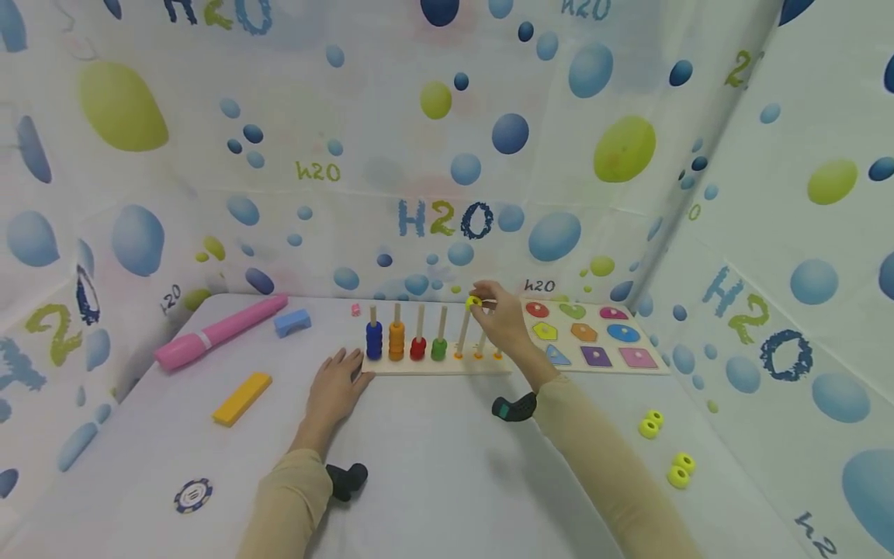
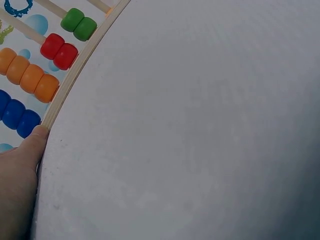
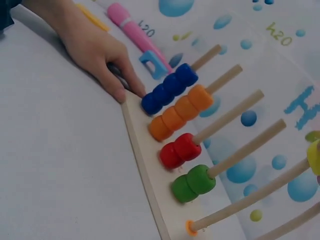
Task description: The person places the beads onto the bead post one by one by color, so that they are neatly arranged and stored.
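Observation:
A wooden peg board stands mid-table with blue beads, orange beads, red beads and green beads stacked on its left pegs. My right hand pinches a yellow ring at the top of the fifth peg. Resting flat on the table, my left hand touches the board's left end with its fingertips. In the left wrist view a fingertip meets the board's edge.
A shape puzzle board lies right of the peg board. Several loose yellow rings sit at the right. A pink marker, a blue arch block, a yellow bar and a poker chip lie at the left.

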Tool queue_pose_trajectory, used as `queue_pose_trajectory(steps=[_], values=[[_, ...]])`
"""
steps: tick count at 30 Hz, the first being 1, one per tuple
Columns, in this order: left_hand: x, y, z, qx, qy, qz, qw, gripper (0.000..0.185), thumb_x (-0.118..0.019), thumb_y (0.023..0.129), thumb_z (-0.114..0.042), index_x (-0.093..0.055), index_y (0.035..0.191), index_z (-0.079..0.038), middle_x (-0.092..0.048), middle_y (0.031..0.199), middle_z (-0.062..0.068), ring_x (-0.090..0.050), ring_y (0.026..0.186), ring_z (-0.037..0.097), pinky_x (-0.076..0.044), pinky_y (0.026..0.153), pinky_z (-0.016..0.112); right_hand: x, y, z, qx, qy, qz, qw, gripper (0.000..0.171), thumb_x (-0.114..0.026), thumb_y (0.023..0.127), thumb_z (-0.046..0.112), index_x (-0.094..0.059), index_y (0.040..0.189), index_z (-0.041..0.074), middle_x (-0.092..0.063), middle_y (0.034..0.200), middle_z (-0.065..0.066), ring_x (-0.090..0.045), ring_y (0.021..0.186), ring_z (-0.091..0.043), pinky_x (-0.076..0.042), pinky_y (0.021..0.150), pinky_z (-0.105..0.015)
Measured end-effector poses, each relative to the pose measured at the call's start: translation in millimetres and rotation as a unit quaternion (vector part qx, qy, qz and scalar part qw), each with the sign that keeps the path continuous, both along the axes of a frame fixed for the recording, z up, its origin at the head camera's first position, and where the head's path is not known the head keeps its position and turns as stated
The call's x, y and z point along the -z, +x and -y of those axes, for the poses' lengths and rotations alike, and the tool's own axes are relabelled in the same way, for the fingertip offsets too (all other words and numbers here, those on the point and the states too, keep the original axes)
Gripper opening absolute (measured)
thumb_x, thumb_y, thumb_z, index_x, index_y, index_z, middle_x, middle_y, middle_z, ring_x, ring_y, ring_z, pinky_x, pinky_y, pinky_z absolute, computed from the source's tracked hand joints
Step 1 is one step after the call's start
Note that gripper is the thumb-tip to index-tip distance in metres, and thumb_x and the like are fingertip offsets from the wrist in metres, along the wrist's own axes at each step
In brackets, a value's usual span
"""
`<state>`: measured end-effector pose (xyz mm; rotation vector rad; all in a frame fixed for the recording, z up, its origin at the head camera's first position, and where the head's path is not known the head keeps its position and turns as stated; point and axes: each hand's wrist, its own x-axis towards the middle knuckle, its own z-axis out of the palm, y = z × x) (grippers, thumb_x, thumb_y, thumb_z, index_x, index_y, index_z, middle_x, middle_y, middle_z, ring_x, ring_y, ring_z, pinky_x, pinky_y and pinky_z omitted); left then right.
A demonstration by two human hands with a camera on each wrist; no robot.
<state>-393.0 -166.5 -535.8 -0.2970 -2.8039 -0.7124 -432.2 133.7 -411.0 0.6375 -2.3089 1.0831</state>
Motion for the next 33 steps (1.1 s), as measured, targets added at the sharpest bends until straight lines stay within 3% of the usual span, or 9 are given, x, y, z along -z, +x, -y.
queue_pose_trajectory(steps=[7,22,27,33], values=[[-2.3,-1.7,-5.6,0.005,-0.007,-0.023,0.9997,0.056,-0.056,0.095,-0.037,-0.05,0.134,0.002,-0.048,0.137,0.018,-0.032,0.134,0.039,-0.018,0.113,0.051,1.1,0.3,-1.2,0.007,0.008,-0.018,1.0,0.033,-0.064,0.086,-0.002,-0.055,0.118,-0.002,-0.066,0.106,-0.013,-0.064,0.098,-0.022,-0.052,0.086,-0.023],[-3.1,-2.3,-6.3,0.004,-0.009,-0.032,0.9994,0.056,-0.056,0.094,-0.037,-0.05,0.134,0.002,-0.049,0.137,0.019,-0.032,0.133,0.039,-0.019,0.113,0.049,0.7,3.1,-6.2,0.011,-0.002,-0.031,0.999,0.029,-0.063,0.085,-0.005,-0.059,0.114,-0.001,-0.067,0.105,-0.012,-0.063,0.098,-0.021,-0.052,0.087,-0.025],[-2.3,-0.4,-2.7,-0.003,-0.008,-0.023,0.9997,0.056,-0.055,0.095,-0.037,-0.049,0.135,0.002,-0.047,0.138,0.019,-0.03,0.134,0.04,-0.016,0.114,0.049,2.0,5.4,-11.2,-0.004,-0.016,-0.037,0.999,0.023,-0.062,0.086,-0.004,-0.062,0.109,-0.002,-0.066,0.105,-0.011,-0.063,0.098,-0.02,-0.052,0.087,-0.025],[-1.9,-0.5,-0.8,-0.003,-0.007,-0.005,1.0,0.058,-0.054,0.095,-0.038,-0.047,0.137,0.002,-0.045,0.14,0.019,-0.028,0.135,0.04,-0.014,0.114,0.051,11.7,13.0,-40.3,0.029,-0.027,-0.042,0.998,0.019,-0.063,0.086,-0.001,-0.063,0.105,-0.002,-0.067,0.1,-0.011,-0.064,0.094,-0.023,-0.054,0.083,-0.027]])
